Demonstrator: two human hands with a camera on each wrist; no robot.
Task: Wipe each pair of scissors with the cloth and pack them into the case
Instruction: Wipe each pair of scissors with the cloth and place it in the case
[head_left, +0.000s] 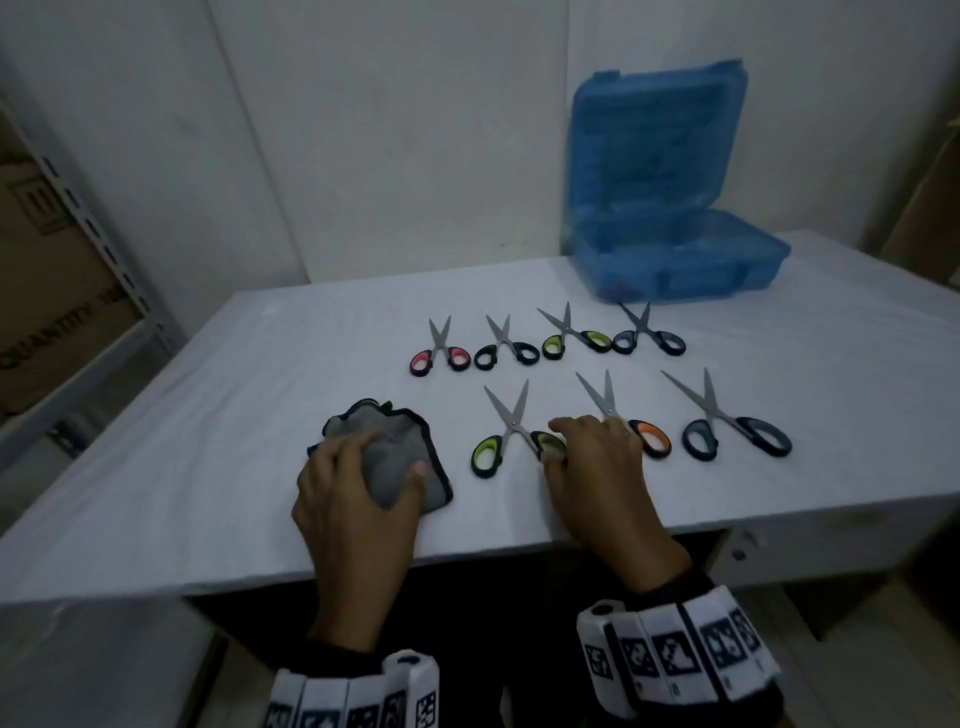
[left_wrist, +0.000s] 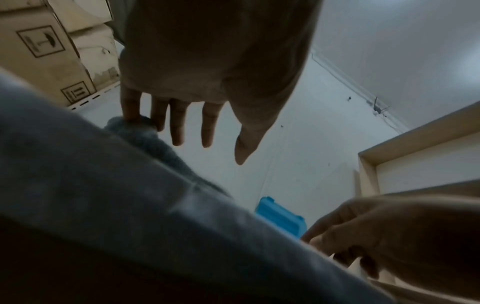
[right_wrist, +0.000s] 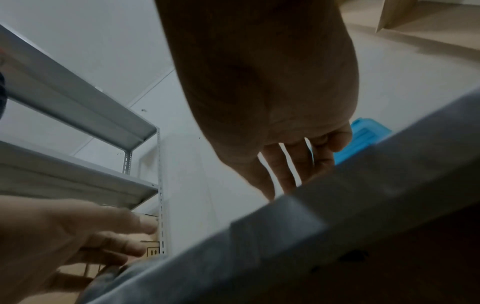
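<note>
1. Head view, far left: the left hand (head_left: 358, 480) lies on the grey cloth (head_left: 400, 457), thumb and fingers curled round its near part, so it already has hold of it. Gather it into a pad that will lift off the white table (head_left: 208, 441) in one piece (loose corners could snag on blade tips).
2. Just beside the cloth lies the lime-handled scissors (head_left: 511, 434), blades spread. The right hand (head_left: 597, 457) rests over its right loop with fingers bent; whether they have closed on the loop, I cannot tell. Best to take it by the handles, never the blades.
3. Once lifted, I would close the blades, then draw the cloth from pivot towards the tips, edge facing away from the palm.
4. Further right, the orange-handled scissors (head_left: 636, 421) sits touching the right hand; lift straight up to avoid knocking it.
5. Far right at the back, the blue case (head_left: 675, 260) stands open, well apart from both hands. No scissors can be made out inside it.
</note>
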